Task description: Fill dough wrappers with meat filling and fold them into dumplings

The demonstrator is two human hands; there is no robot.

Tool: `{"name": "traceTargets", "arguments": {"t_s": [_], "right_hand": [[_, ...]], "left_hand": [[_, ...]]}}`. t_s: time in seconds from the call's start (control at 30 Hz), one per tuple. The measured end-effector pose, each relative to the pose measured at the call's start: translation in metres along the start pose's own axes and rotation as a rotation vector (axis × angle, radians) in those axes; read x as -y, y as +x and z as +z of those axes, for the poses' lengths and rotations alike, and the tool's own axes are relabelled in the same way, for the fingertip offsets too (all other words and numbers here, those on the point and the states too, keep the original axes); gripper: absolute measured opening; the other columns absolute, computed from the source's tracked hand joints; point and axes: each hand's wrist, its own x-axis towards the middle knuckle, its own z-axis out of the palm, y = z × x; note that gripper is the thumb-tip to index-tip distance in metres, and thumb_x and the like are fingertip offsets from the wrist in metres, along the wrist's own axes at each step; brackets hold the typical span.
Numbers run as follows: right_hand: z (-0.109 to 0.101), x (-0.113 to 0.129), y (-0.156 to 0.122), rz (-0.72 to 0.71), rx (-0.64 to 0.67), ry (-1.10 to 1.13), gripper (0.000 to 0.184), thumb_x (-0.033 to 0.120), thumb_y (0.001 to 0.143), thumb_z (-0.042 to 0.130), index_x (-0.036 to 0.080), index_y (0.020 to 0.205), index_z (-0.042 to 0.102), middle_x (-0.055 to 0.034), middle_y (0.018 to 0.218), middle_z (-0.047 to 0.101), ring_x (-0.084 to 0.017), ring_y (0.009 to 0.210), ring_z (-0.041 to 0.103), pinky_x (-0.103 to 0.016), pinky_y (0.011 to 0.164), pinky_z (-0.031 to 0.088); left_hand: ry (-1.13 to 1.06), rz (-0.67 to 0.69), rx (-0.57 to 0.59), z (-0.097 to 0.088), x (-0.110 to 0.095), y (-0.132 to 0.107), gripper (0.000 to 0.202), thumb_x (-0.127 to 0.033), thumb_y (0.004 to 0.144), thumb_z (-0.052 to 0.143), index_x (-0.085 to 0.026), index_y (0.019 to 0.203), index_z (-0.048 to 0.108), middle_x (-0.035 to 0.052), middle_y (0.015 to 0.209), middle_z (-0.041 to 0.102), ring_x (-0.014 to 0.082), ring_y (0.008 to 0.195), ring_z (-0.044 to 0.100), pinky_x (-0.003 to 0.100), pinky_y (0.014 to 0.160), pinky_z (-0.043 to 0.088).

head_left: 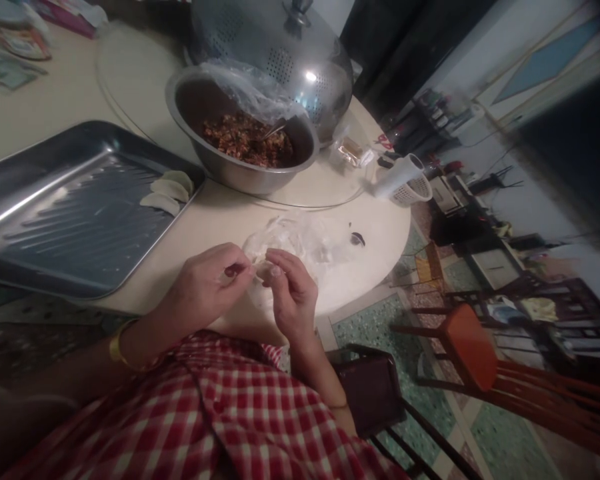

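My left hand [213, 277] and my right hand [294, 290] meet fingertip to fingertip over the near edge of the round table [220, 227]. Both are closed in a pinch on a small pale dumpling wrapper [261, 265], mostly covered by the fingers. Just behind them lies a crumpled clear plastic bag [300, 233] with something whitish in it. To the left is a metal tray [90, 220] with half-moon dumplings [166, 192] at its right end. Beyond the hands stands a steel bowl [260, 179] of brown minced filling [245, 137], a utensil stuck in it.
Clear plastic film [250, 87] hangs over the bowl's far rim. A large perforated metal dome [320, 60] rises behind. On the right are a white roll [403, 175], a plastic basket [416, 190] and a small dark object [358, 239]. Chairs [467, 347] stand beyond the table.
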Motion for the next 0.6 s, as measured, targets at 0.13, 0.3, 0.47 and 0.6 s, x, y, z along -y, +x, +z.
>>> {"name": "traceTargets", "arguments": {"t_s": [0.13,0.3,0.47,0.6], "right_hand": [[-0.002,0.001,0.000,0.040,0.025,0.067,0.021,0.030,0.096,0.052,0.025,0.106,0.070,-0.0066,0.109,0.072,-0.018,0.103,0.069,-0.039,0.091,0.061],[-0.002,0.001,0.003,0.072,0.072,0.146,0.020,0.032,0.096,0.053,0.026,0.104,0.070,-0.0051,0.109,0.072,-0.017,0.104,0.068,-0.037,0.089,0.061],[-0.003,0.001,0.008,0.044,0.038,0.136,0.026,0.032,0.097,0.049,0.029,0.119,0.062,-0.0047,0.121,0.066,-0.019,0.117,0.063,-0.044,0.102,0.053],[-0.009,0.001,0.012,0.040,-0.022,0.140,0.028,0.035,0.097,0.048,0.027,0.121,0.061,-0.0079,0.130,0.061,-0.021,0.126,0.056,-0.046,0.106,0.050]], "left_hand": [[-0.068,-0.119,-0.003,0.004,0.004,0.001,0.028,-0.043,0.076,0.068,-0.021,0.093,0.063,0.0005,0.078,0.063,0.0148,0.069,0.056,0.027,0.070,0.048],[-0.465,-0.298,0.152,0.017,0.008,0.005,0.057,-0.048,0.080,0.064,-0.018,0.128,0.057,0.0069,0.105,0.070,0.0166,0.082,0.065,0.028,0.072,0.055],[-0.532,-0.319,0.114,0.023,-0.002,0.010,0.055,-0.044,0.080,0.065,-0.019,0.128,0.062,0.0072,0.118,0.071,0.0202,0.095,0.067,0.028,0.078,0.057],[-0.566,-0.298,0.079,0.028,-0.004,0.010,0.038,-0.043,0.082,0.065,-0.020,0.111,0.072,0.0073,0.112,0.073,0.0156,0.078,0.065,0.024,0.062,0.052]]}}
